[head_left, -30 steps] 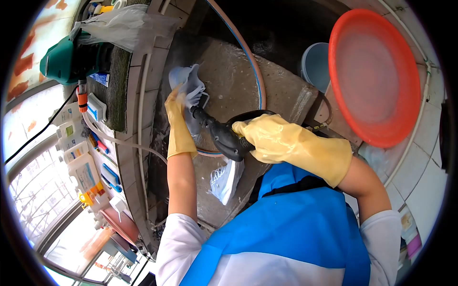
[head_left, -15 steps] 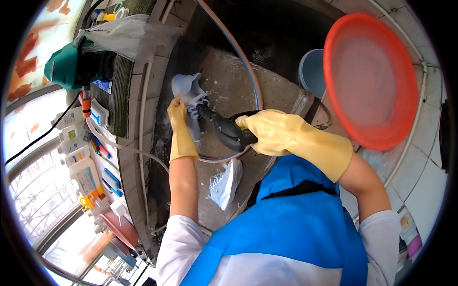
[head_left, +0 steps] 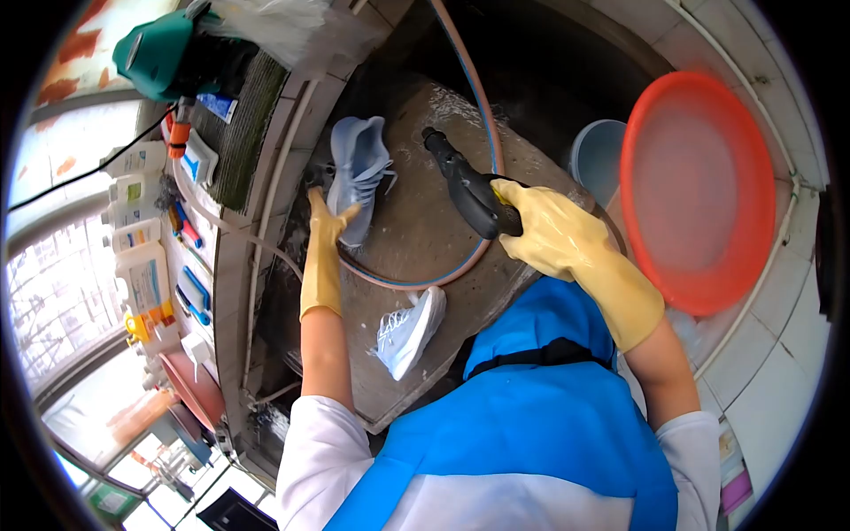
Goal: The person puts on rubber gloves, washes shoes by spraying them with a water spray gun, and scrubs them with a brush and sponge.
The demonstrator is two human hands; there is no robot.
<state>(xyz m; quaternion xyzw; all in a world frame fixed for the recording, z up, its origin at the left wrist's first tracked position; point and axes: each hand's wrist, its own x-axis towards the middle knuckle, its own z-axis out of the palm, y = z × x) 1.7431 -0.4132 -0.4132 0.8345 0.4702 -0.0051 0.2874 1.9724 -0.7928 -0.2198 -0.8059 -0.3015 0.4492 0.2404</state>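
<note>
My right hand (head_left: 553,230), in a yellow rubber glove, is wrapped round the handle of a black spray gun (head_left: 469,190). The gun's nozzle points up and left, apart from the shoe. A grey-blue lace-up sneaker (head_left: 356,177) lies on the wet stone slab, its opening toward the far side and its laces loose. Beside its near left edge is my gloved left hand (head_left: 328,221), thumb and fingers spread; whether it touches the shoe I cannot tell. Closer to me, a second, paler sneaker (head_left: 412,334) rests on its side.
A striped hose (head_left: 407,285) loops over the stone slab (head_left: 443,257). At the right stand a red basin (head_left: 630,177) and a grey-blue bucket (head_left: 593,152). Along the left ledge are a green machine (head_left: 155,55), several bottles (head_left: 146,279) and brushes (head_left: 193,292).
My left hand has come off the far sneaker's side and spread its fingers. That shoe now lies turned, with its laces in view. The spray gun has swung up and right, away from it.
</note>
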